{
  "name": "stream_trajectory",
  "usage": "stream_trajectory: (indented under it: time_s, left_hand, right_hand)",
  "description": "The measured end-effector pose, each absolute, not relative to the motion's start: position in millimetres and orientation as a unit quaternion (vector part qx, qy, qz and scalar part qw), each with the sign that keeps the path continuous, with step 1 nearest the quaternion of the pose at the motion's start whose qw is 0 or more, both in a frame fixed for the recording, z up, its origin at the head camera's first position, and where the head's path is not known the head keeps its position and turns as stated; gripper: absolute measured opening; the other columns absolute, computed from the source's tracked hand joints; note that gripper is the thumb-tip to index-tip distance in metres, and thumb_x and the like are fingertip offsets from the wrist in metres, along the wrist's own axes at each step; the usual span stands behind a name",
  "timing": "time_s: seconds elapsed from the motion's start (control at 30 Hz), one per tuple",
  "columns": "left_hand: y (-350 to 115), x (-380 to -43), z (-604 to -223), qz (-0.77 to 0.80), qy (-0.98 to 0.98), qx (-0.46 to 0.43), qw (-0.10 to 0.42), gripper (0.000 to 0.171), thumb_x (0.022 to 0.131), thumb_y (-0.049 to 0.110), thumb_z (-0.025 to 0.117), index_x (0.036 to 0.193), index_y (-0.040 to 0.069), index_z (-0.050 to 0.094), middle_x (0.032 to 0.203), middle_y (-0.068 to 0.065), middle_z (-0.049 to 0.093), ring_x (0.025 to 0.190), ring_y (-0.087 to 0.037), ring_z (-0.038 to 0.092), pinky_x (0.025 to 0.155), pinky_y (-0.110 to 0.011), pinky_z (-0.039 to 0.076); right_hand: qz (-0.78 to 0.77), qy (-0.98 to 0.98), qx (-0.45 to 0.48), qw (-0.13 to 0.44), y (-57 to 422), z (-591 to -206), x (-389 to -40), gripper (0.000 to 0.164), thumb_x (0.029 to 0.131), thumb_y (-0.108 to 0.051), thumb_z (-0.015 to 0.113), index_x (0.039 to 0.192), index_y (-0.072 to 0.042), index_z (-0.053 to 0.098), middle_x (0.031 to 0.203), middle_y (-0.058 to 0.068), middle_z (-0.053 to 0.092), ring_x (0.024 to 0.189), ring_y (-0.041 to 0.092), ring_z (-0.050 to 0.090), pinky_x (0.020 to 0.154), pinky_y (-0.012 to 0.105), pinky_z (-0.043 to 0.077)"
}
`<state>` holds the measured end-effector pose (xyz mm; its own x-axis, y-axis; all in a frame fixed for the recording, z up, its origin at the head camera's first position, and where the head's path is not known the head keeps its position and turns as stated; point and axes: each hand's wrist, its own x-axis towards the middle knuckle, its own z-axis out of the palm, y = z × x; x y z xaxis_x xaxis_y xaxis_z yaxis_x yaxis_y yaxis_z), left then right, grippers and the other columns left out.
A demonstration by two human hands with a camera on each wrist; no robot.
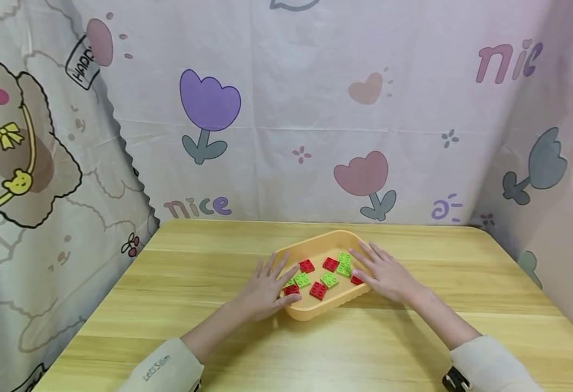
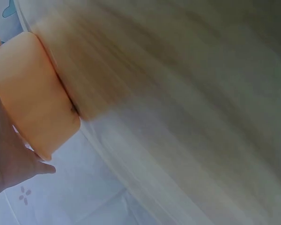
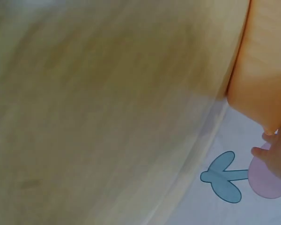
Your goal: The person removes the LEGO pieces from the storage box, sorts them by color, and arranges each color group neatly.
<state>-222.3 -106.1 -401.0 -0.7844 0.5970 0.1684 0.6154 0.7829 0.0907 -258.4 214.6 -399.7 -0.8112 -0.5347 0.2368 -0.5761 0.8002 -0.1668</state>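
A shallow orange-yellow plastic tray (image 1: 306, 313) sits at a slant on the table, holding several red building bricks (image 1: 318, 291) and several lime-green building bricks (image 1: 329, 280). My left hand (image 1: 262, 291) lies against the tray's left end, its fingers spread over the rim and partly covering a few bricks. At the opposite end my right hand (image 1: 389, 275) touches the rim with spread fingers that reach inside, hiding part of a red brick (image 1: 357, 280). Each wrist view shows the tray's smooth outer wall (image 2: 35, 89) at its edge, with only part of the hand visible.
The light wood-grain table (image 1: 208, 267) extends around the tray. A patterned cloth (image 1: 286, 125) with tulips and the word "nice" hangs behind the table's back edge and along both sides.
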Motion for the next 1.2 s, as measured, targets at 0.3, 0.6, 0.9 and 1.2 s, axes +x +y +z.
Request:
stream_trajectory:
  time_s: [0.3,0.6,0.9,1.2]
  left_hand:
    - [-114,-240,-406,-0.11,-0.934,-0.338,0.042,0.07,0.093,0.059,0.028,0.147,0.017,0.021,0.152,-0.011,0.004,0.135,-0.029,-0.01,0.108,-0.053,0.004]
    - [-131,-272,-411,-0.102,-0.908,-0.398,0.075,0.068,0.094,0.057,0.025,0.147,0.014,0.024,0.152,-0.013,0.009,0.136,-0.031,-0.003,0.109,-0.051,0.005]
    - [-138,-280,-398,-0.028,-0.912,-0.398,0.096,0.068,0.094,0.057,0.024,0.146,0.013,0.025,0.151,-0.012,0.014,0.136,-0.031,0.01,0.109,-0.048,0.012]
    - [-102,-235,-389,-0.17,-0.945,-0.277,0.01,0.077,0.093,0.058,0.025,0.147,0.004,0.012,0.151,-0.017,0.004,0.136,-0.033,0.001,0.109,-0.047,0.009]
  right_hand:
    - [0.125,-0.947,0.279,0.1,209,-402,-249,0.057,0.097,-0.043,0.036,0.143,-0.009,0.032,0.148,0.018,0.017,0.133,0.041,0.01,0.105,0.055,0.018]
    - [0.137,-0.963,0.209,0.103,191,-403,-227,0.06,0.096,-0.047,0.038,0.139,-0.005,0.039,0.146,0.023,0.021,0.13,0.048,0.011,0.103,0.06,0.018]
    - [0.14,-0.969,0.182,0.095,185,-389,-225,0.061,0.096,-0.043,0.04,0.141,-0.003,0.035,0.145,0.025,0.021,0.129,0.049,0.015,0.103,0.061,0.014]
    - [0.132,-0.956,0.252,0.071,210,-386,-254,0.064,0.095,-0.043,0.043,0.142,-0.003,0.03,0.147,0.022,0.017,0.132,0.042,0.013,0.106,0.056,0.012]
